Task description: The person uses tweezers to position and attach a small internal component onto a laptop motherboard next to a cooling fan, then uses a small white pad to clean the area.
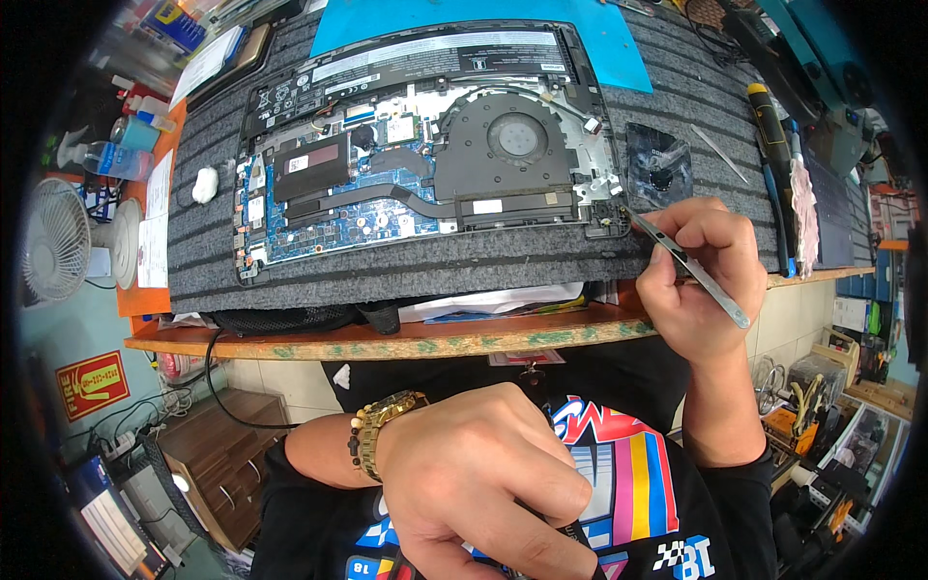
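Note:
An opened laptop base (425,159) lies on the grey striped mat, with its blue circuit board, black battery and round fan (515,141) bare. My right hand (710,271) pinches slim silver tweezers (694,271), whose tip is at the laptop's near right corner. My left hand (488,474) is close to the camera, in front of my shirt and below the table edge. Its fingers are curled, and a small dark thing shows partly beneath them; what it is I cannot make out. A black piece of film (659,164) lies right of the laptop, near the right hand.
A yellow-black screwdriver (770,135) and other tools lie at the right. A thin metal rod (719,155) rests on the mat (387,266). Left are a cotton ball (205,185), bottles (121,158) and a white fan (56,237). A shelf under the wooden edge (435,340) holds papers.

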### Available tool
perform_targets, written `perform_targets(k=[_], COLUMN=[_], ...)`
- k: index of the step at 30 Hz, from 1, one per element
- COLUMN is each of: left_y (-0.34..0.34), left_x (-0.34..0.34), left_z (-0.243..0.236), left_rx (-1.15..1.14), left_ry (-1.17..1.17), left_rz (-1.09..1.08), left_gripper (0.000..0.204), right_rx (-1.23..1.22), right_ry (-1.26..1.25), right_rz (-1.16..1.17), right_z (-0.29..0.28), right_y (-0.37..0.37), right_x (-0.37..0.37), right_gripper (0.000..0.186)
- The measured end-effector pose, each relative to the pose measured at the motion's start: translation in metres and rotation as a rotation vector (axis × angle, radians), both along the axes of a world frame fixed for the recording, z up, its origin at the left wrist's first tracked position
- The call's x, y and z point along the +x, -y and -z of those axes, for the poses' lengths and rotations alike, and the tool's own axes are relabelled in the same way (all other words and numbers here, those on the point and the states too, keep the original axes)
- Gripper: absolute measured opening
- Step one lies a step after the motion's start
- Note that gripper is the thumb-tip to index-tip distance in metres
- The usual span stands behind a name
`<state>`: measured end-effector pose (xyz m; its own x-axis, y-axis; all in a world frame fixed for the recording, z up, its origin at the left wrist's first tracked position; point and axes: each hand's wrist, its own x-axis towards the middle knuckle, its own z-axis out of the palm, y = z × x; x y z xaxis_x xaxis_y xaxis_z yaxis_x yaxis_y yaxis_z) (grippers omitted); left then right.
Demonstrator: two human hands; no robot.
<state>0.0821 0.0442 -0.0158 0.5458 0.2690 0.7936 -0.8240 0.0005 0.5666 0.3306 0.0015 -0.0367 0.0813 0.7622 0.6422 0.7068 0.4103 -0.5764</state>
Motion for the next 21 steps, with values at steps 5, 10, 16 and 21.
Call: perform_targets(k=[5,10,16,21], left_y=[-0.005,-0.014,-0.014,-0.009], left_x=[0.001,-0.007,-0.007,0.001], left_z=[-0.006,-0.013,-0.012,-0.010], left_rx=[0.016,0.091,0.101,0.072], left_ry=[-0.005,-0.154,-0.148,0.000], left_rz=[-0.006,0.082,0.076,0.001], left_gripper=[0.037,0.034,0.034,0.036], right_rx=[0.005,-0.005,-0.024,-0.024], right_ry=[0.016,0.011,0.016,-0.099], right_rz=[-0.001,0.001,0.009,-0.037], right_z=[-0.001,0.000,-0.002,-0.001], right_y=[-0.001,-0.001,0.000,0.006], right_x=[0.000,-0.001,-0.002,0.004], right_gripper=[0.033,0.032,0.032,0.033])
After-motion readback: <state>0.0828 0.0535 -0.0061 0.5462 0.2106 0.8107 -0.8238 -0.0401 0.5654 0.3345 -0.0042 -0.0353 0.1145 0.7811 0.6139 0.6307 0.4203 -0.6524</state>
